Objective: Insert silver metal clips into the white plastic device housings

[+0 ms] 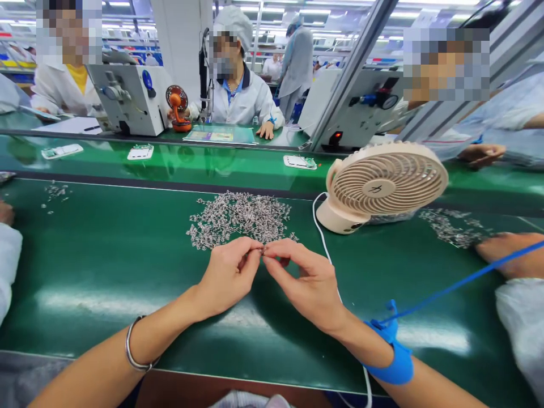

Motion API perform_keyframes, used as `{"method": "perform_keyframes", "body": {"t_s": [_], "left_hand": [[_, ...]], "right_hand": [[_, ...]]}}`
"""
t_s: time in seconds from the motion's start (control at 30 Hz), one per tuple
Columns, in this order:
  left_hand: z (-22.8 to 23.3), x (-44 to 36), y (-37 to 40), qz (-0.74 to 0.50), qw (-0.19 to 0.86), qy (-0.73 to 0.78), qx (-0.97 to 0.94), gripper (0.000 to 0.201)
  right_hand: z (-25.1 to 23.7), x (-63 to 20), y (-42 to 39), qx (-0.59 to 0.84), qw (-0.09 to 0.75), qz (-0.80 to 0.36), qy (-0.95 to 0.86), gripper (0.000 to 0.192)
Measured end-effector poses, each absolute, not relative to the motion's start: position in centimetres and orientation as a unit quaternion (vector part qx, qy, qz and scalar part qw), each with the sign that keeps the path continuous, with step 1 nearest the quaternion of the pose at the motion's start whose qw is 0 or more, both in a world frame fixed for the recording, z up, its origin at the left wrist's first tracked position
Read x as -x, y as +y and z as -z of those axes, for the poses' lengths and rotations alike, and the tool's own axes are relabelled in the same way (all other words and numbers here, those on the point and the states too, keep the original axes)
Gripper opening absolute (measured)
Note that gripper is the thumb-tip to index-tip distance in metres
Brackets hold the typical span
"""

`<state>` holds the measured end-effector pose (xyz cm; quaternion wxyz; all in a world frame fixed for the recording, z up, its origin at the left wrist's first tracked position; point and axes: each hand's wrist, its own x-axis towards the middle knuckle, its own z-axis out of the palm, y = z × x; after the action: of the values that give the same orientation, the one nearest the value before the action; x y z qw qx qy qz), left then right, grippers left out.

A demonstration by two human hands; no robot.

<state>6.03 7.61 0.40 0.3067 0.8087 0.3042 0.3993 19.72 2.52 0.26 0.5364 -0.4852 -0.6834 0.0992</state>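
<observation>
- The left hand (pixel 229 277) has thumb and forefinger pinched nearly together on a tiny metal part (pixel 261 251); the right hand (pixel 312 283) meets it from the other side in a similarly narrow pinch. The part's shape is too small to tell.
- That part sits at the joined fingertips, just on the near side of the heap of small metal parts (pixel 242 218), which lies toward the tabletop's (pixel 127 283) far edge. Holding it there probably keeps the supply within a short reach; two fingertip pinches suit so small a piece.
- The desk fan (pixel 382 184) stands right of the heap by the far edge, likely set aside so both hands can work in front.
- For moving, green surface runs from the wrists to the near edge and off to the left.
- On the right, room is tighter: the white cable (pixel 322 226) passes behind the right hand toward the near edge, and a blue cord runs from the blue wrist strap (pixel 389 351) toward a neighbour's hand (pixel 512 252) at the right.
</observation>
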Motion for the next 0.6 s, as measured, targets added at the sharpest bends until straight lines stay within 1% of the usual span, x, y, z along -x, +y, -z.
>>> {"method": "perform_keyframes", "body": {"t_s": [0.07, 0.1, 0.2, 0.23, 0.3, 0.33, 0.4, 0.47, 0.5, 0.6], "left_hand": [[-0.3, -6.1, 7.5, -0.402, 0.302, 0.299, -0.811, 0.017], [-0.3, -6.1, 7.5, -0.394, 0.316, 0.306, -0.807, 0.017], [-0.4, -6.2, 7.8, -0.347, 0.397, 0.339, -0.779, 0.019], [-0.5, -6.2, 8.1, -0.333, 0.421, 0.351, -0.768, 0.019], [-0.5, -5.9, 9.3, -0.330, 0.431, 0.383, -0.748, 0.020], [-0.5, -5.6, 10.2, -0.339, 0.413, 0.407, -0.741, 0.020], [-0.2, -4.8, 12.3, -0.364, 0.343, 0.470, -0.728, 0.017], [0.3, -3.6, 14.6, -0.389, 0.264, 0.529, -0.707, 0.010], [0.7, -3.0, 15.8, -0.398, 0.242, 0.550, -0.693, 0.007], [1.9, -1.2, 18.5, -0.408, 0.232, 0.586, -0.660, 0.009]], "right_hand": [[0.0, -19.6, 2.5, 0.491, 0.524, -0.048, -0.694, 0.013], [0.2, -19.6, 2.5, 0.492, 0.511, -0.005, -0.705, 0.013], [0.8, -19.9, 3.3, 0.491, 0.453, 0.146, -0.730, 0.012], [1.0, -20.1, 3.9, 0.491, 0.438, 0.180, -0.731, 0.012], [1.4, -20.5, 5.6, 0.500, 0.424, 0.201, -0.728, 0.013], [1.6, -20.5, 6.7, 0.506, 0.423, 0.195, -0.726, 0.014], [1.8, -20.3, 9.0, 0.522, 0.425, 0.163, -0.722, 0.015], [2.0, -19.4, 11.4, 0.549, 0.412, 0.095, -0.721, 0.014], [2.0, -18.8, 12.5, 0.567, 0.396, 0.052, -0.721, 0.013], [1.7, -16.7, 15.6, 0.601, 0.344, -0.052, -0.720, 0.014]]}}
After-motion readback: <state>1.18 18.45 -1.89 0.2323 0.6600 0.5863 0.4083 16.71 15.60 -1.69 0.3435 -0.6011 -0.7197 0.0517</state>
